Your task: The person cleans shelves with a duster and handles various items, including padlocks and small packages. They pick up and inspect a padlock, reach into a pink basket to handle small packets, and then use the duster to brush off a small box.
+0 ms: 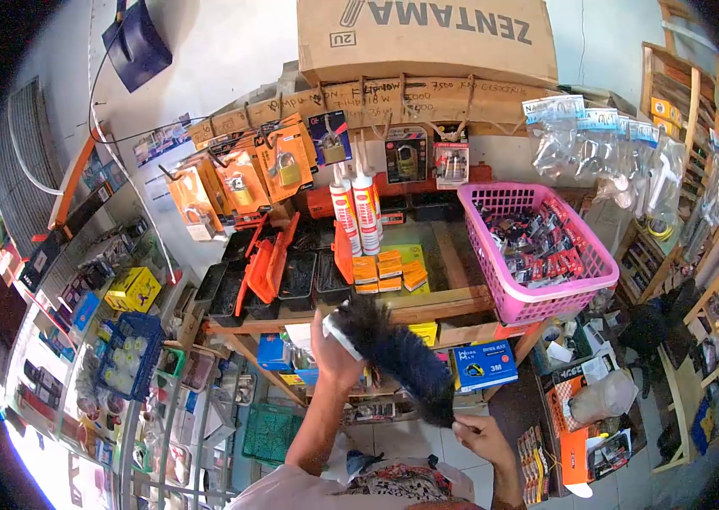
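Observation:
A black, fluffy duster (410, 361) stretches slantwise in front of my body, just before the wooden table's front edge (427, 308). My left hand (335, 361) is closed around its upper end, where a white part shows by the palm. At the lower end, the fingers of my right hand (480, 438) pinch the dark tip. Beyond the duster stand small orange boxes (389, 265) and white-and-red sealant tubes (358, 208). Black bins (295, 276) with orange pieces are near my left hand. A blue box (485, 364) sits below the table top, right of the duster.
A pink basket (538, 293) full of small packets stands at the table's right. Padlocks in orange packs (240, 183) hang on the wall under a large cardboard box (427, 42). Glass shelving with a blue basket (130, 357) flanks my left; crates and goods (580, 416) fill the lower right.

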Tool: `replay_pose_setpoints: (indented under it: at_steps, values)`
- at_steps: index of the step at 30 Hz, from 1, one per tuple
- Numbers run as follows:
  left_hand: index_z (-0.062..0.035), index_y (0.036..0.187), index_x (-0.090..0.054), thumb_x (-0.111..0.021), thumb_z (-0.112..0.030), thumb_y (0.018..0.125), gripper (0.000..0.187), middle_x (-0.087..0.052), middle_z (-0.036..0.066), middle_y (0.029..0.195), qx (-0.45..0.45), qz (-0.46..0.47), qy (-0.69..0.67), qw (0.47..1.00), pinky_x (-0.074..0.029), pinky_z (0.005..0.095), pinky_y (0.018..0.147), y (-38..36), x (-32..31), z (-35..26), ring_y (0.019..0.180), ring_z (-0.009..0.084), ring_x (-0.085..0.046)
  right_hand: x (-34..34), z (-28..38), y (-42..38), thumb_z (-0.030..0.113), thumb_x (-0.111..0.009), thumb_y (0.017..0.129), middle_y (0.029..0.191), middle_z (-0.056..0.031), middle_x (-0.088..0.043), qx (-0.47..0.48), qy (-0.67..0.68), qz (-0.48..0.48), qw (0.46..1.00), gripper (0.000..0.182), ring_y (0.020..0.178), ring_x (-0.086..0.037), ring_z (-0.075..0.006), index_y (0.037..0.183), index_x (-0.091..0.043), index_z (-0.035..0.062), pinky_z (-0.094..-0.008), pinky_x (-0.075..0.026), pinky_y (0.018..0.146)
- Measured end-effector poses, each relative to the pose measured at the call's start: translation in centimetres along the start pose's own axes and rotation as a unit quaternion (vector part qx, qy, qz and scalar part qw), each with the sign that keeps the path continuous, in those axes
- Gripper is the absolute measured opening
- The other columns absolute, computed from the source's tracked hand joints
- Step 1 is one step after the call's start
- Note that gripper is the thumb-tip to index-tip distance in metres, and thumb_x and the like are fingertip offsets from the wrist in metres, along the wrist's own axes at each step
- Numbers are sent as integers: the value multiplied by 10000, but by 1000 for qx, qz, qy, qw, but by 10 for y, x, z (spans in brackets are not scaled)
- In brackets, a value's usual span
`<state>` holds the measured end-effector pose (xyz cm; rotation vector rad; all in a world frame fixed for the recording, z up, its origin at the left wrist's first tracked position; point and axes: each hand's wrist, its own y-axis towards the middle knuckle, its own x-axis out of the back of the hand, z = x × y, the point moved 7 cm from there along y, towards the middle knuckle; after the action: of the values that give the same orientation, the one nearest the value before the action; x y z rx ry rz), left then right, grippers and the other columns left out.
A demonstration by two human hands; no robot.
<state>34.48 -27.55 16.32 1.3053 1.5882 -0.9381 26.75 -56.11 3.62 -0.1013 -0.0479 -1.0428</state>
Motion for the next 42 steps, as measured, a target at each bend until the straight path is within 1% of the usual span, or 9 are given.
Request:
replay_pose_setpoints:
  at_steps: [3,7,23,27,32,34,37,40,42]
  values:
    - [-20,1245,-586,-426,-585,950,657,-659,166,1138,55,150,7,987,-471,492,984,7,13,13,1081,340,-620,7,2,-5,157,-636,975,678,23,-549,-21,19,7,1000,292,575,-455,-28,1228,-665,12,-213,-365,483]
    - [-30,1280,-570,-393,-615,946,697,-647,214,1158,18,-15,-29,999,-487,587,944,10,21,27,1029,393,-639,16,-17,-9,182,-621,988,665,27,-542,-19,7,-7,1000,285,543,-438,-25,1215,-674,19,-212,-349,468]
    - [-25,1225,-610,-402,-593,957,662,-659,164,1167,80,146,32,985,-492,485,952,0,9,38,1050,347,-637,18,-29,-24,149,-633,977,728,47,-555,-47,49,26,997,308,605,-451,-30,1269,-653,54,-216,-387,528]
    - [-9,1299,-550,-370,-600,962,704,-633,237,1182,84,2,-56,995,-497,593,924,3,2,39,1036,408,-638,16,-27,-22,152,-636,976,706,52,-546,-45,44,11,998,298,592,-436,-22,1253,-662,48,-217,-365,504]
    - [-14,1259,-583,-374,-594,963,683,-638,213,1177,116,165,-8,979,-480,602,948,-2,-4,42,1056,395,-636,17,-25,-29,148,-631,978,697,49,-543,-45,21,0,999,250,593,-429,-16,1185,-686,19,-220,-355,496]
    - [-27,1243,-593,-375,-600,960,675,-649,214,1142,71,-22,-26,997,-505,600,908,-2,-2,46,1035,388,-643,17,-30,-28,149,-633,977,696,45,-545,-38,31,-11,999,245,595,-428,-16,1171,-689,11,-219,-356,498]
    - [-61,1245,-601,-394,-606,956,651,-662,171,1152,146,199,9,969,-486,521,969,-5,0,50,1103,351,-618,12,-26,-30,152,-642,972,708,41,-560,-9,18,38,999,259,601,-440,-19,1183,-683,7,-217,-368,504]
    - [-51,1354,-525,-395,-642,933,737,-621,192,1252,55,-9,36,998,-465,601,966,2,18,50,1155,388,-593,18,-22,-28,152,-652,966,723,35,-577,-58,57,-24,996,292,609,-454,-22,1228,-669,22,-209,-383,517]
    - [-61,1347,-526,-402,-626,937,710,-618,186,1261,93,104,-9,990,-460,592,978,0,12,57,1169,381,-584,10,-20,-29,155,-612,986,627,29,-506,-44,33,20,998,158,528,-416,-25,903,-601,22,-219,-318,458]
